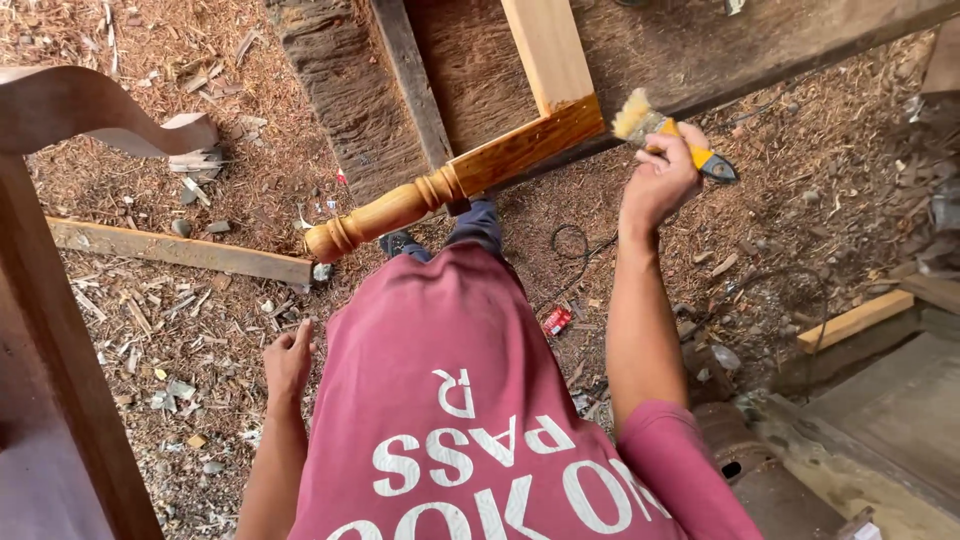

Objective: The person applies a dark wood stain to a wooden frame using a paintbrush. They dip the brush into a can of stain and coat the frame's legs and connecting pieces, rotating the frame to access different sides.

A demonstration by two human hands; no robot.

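My right hand (660, 180) is raised and grips a paintbrush (668, 132) with a yellow handle, a dark tip and pale bristles. The bristles sit just right of a turned wooden leg (400, 205), glossy amber and wet-looking, that juts out from a square post end (530, 140) of a pale wood frame (548, 45). My left hand (288, 360) hangs low by my side, fingers loosely apart, holding nothing. My red shirt and dark trousers fill the lower middle of the view.
Sawdust and wood chips cover the ground. A rough dark plank bench (350, 80) supports the frame. A brown curved furniture piece (60, 110) stands at left, a board (180, 250) lies beyond it. A small red packet (556, 320), a cable loop (572, 240) and timber offcuts (855, 320) lie at right.
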